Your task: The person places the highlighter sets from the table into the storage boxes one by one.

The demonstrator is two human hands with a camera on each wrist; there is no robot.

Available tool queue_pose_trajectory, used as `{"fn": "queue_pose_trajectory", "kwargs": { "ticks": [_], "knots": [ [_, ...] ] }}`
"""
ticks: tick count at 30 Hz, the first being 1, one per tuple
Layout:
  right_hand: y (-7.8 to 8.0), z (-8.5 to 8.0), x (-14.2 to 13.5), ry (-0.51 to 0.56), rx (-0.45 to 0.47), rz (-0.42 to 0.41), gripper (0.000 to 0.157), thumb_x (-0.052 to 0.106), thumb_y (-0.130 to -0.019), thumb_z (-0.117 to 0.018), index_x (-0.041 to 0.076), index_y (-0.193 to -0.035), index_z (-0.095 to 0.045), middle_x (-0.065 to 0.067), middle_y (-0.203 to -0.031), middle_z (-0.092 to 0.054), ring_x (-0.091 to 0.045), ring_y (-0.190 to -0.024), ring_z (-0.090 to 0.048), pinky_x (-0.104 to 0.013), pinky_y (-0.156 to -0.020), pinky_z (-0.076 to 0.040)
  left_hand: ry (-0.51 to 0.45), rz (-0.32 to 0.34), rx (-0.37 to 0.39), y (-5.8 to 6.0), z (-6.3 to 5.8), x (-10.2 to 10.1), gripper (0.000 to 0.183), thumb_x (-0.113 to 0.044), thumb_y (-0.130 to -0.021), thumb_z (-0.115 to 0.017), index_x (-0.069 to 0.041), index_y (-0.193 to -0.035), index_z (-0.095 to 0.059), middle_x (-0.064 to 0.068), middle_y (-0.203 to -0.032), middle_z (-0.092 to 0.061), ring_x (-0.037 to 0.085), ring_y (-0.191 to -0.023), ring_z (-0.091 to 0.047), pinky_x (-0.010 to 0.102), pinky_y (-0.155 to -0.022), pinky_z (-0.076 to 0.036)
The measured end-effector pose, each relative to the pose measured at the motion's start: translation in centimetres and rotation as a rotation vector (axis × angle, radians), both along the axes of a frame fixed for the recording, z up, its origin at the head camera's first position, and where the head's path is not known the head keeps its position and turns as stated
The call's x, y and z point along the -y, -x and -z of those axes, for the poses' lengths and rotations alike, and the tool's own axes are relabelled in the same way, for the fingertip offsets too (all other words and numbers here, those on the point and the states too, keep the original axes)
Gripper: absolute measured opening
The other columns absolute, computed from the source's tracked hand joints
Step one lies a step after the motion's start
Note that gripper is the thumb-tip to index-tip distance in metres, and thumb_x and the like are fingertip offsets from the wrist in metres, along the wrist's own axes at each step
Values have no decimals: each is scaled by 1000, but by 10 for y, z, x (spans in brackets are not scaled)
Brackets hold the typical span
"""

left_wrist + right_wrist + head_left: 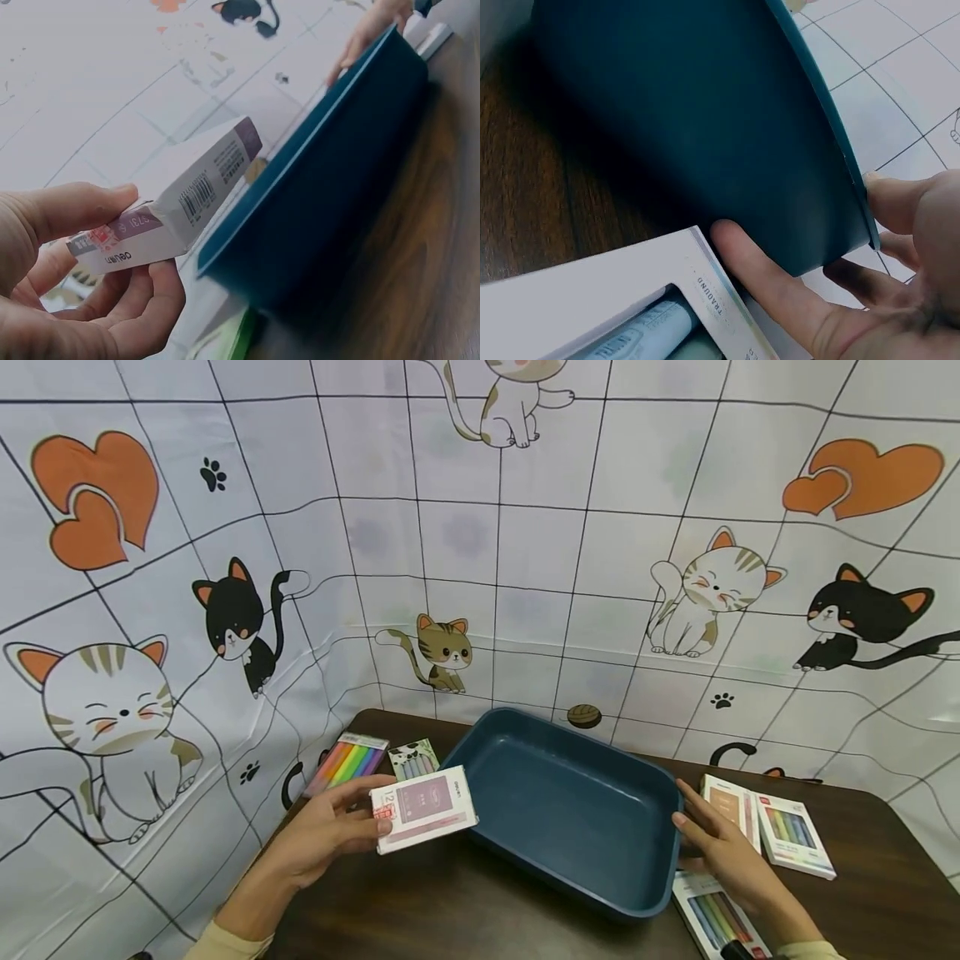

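Observation:
My left hand [330, 827] holds a small white box with a mauve label [424, 808], thumb on one side and fingers on the other. A barcode shows on the box's side [196, 196] in the left wrist view. The box is above the table, by the left end of a deep blue rectangular tray [570, 810]. At the tray's right end, my right hand [723, 843] grips the rim and outer wall. One finger [742, 247] lies against the outer wall in the right wrist view, and others reach the rim. The tray's visible inside holds nothing.
Behind my left hand lie a rainbow-coloured pack [348, 762] and a panda-printed pack [413, 758]. To the right are a white box with an orange label [731, 806], a box of coloured sticks [793, 831] and another such box [716, 914]. A cat-printed sheet [540, 568] hangs behind the brown table [360, 910].

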State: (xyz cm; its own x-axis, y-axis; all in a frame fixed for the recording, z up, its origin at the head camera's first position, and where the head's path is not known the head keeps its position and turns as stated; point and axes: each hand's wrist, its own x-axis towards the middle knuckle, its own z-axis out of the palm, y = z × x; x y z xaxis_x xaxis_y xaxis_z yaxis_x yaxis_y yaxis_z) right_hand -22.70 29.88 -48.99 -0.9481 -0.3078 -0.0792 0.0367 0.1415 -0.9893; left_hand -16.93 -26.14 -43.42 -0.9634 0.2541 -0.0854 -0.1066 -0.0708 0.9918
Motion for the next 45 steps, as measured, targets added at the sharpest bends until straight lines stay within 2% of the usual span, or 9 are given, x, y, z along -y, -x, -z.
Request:
{"fn": "queue_pose_trajectory", "kwargs": {
  "ticks": [7, 11, 20, 23, 26, 31, 35, 45],
  "knots": [
    [-5, 0, -2, 34, 8, -1, 70, 29, -109, -50, 26, -166, -8, -24, -166, 5, -63, -136, -29, -59, -88, -53, -46, 82, 6, 14, -2, -31, 65, -1, -88, -77, 1, -146, -47, 28, -129, -46, 39, -107, -63, 51, -87, -55],
    [-4, -1, -2, 39, -5, -7, 70, 29, -109, -49, 26, -166, -8, -27, -165, 4, -61, -134, -33, -59, -87, -53, -70, 135, 16, 21, -1, -51, 66, -1, -87, -78, 2, -146, -48, 28, -127, -50, 39, -105, -65, 51, -87, -55],
    [-1, 3, -1, 74, 12, 1, 71, 28, -109, -50, 23, -166, -8, -25, -166, 6, -61, -137, -28, -59, -89, -52, -58, 254, 41, 23, 4, -84, 64, 0, -85, -79, 6, -142, -50, 26, -115, -65, 32, -100, -68, 47, -83, -57],
    [0, 3, -1, 81, 18, 0, 70, 28, -109, -50, 24, -166, -9, -24, -166, 5, -60, -137, -30, -58, -89, -52, -43, 290, 43, 25, 1, -93, 64, -1, -85, -79, 5, -143, -51, 26, -117, -64, 33, -102, -68, 47, -83, -57],
    [0, 2, -1, 86, 20, 4, 70, 27, -109, -50, 24, -166, -10, -23, -166, 3, -59, -137, -30, -58, -89, -52, -23, 329, 43, 30, -7, -103, 64, 0, -87, -79, 4, -144, -51, 25, -121, -62, 34, -103, -68, 46, -83, -57],
    [0, 1, -1, 97, 15, 11, 70, 27, -109, -50, 23, -166, -9, -23, -166, 1, -58, -136, -31, -59, -89, -52, 44, 409, -3, 43, -19, -121, 60, 0, -87, -78, 0, -142, -55, 21, -125, -56, 33, -101, -69, 44, -83, -57],
    [1, 3, -3, 115, 15, 11, 69, 26, -110, -49, 24, -166, -10, -22, -167, -1, -55, -135, -36, -59, -89, -52, 108, 468, -33, 51, -22, -138, 57, -1, -87, -79, -3, -140, -59, 20, -123, -57, 33, -100, -70, 42, -81, -58],
    [3, 5, -4, 104, 22, 29, 69, 27, -109, -51, 25, -166, -12, -21, -167, -5, -55, -132, -41, -59, -88, -53, 162, 490, -63, 65, -26, -167, 52, 5, -86, -78, -7, -135, -64, 19, -119, -58, 33, -98, -69, 43, -78, -59]
  ]
}}
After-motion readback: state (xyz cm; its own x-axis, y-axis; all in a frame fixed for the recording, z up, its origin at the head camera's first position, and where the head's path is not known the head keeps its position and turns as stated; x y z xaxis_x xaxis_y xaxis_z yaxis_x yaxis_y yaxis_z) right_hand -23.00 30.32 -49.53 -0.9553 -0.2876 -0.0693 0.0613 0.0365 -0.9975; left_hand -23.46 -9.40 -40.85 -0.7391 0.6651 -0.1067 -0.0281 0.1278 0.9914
